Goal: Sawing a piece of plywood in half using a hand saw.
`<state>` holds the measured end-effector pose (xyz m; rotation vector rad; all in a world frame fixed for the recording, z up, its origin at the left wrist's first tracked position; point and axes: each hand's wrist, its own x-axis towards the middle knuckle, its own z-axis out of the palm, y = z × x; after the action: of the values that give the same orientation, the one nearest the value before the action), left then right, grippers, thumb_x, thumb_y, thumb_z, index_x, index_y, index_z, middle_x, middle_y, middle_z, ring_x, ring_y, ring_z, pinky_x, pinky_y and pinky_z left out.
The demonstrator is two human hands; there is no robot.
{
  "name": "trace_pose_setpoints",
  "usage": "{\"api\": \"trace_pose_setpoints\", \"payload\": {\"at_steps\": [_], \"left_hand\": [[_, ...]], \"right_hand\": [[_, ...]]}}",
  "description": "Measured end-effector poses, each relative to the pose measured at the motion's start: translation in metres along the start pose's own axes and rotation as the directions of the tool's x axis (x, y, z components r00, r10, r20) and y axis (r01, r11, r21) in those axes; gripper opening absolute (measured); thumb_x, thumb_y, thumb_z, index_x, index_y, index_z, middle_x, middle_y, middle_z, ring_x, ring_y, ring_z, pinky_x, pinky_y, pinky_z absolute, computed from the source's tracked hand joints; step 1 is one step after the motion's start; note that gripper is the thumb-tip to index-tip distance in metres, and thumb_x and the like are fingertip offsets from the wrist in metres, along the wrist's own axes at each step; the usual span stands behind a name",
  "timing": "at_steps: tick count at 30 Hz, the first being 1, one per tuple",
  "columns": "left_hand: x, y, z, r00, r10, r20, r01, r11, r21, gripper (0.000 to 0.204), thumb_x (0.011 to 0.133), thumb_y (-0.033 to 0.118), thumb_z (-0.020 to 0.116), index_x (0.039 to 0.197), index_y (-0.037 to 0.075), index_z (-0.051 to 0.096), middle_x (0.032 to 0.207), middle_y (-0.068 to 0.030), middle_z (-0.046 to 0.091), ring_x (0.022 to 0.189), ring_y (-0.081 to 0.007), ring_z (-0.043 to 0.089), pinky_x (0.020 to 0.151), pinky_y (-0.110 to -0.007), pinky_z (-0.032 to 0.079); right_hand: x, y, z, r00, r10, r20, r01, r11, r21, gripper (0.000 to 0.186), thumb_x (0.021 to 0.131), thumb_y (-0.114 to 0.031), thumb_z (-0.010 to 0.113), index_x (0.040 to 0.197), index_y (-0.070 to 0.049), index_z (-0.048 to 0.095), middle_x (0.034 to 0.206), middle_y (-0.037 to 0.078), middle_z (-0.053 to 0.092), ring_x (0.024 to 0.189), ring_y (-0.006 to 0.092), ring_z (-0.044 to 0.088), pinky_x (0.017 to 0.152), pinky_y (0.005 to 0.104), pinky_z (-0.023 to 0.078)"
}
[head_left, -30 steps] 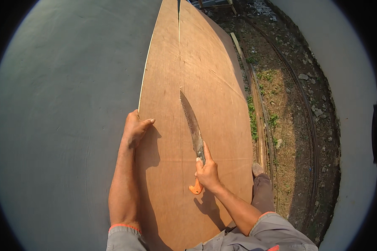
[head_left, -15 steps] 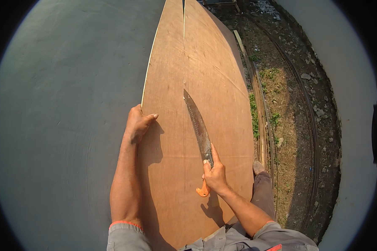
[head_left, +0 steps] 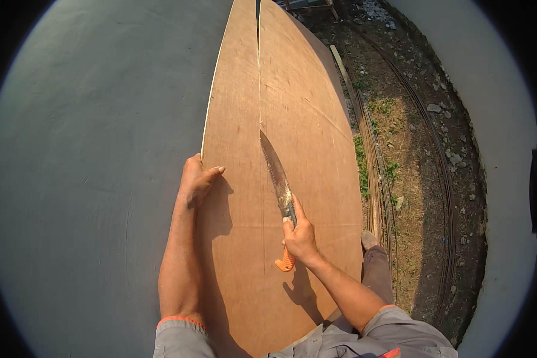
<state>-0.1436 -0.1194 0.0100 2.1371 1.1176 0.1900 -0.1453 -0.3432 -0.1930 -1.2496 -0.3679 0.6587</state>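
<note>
Right hand (head_left: 300,237) has its fingers wrapped round the saw (head_left: 277,173) handle, the safest hold; left hand (head_left: 198,180) pinches the board (head_left: 316,155), likely stiff, by its left edge.

Bright sunlight from upper left; my left hand (head_left: 198,182) shadows plywood (head_left: 322,161) rightward. Edges bow, corners black. Saw (head_left: 277,173) teeth perhaps blurred.
</note>
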Motion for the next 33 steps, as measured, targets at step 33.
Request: {"api": "trace_pose_setpoints", "payload": {"at_steps": [33], "left_hand": [[-0.013, 0.019, 0.001, 0.999, -0.036, -0.024, 0.036, 0.999, 0.017, 0.031, 0.087, 0.001, 0.074, 0.114, -0.009, 0.063, 0.101, -0.0209, 0.073, 0.086, -0.0257, 0.074, 0.075, -0.039, 0.061]], "right_hand": [[-0.051, -0.017, -0.012, 0.993, 0.102, 0.051, -0.107, 0.989, 0.102, 0.067, 0.101, -0.004, 0.048, 0.163, -0.004, 0.024, 0.102, 0.011, 0.064, 0.058, 0.0106, 0.059, 0.052, 0.0298, 0.054]]}}
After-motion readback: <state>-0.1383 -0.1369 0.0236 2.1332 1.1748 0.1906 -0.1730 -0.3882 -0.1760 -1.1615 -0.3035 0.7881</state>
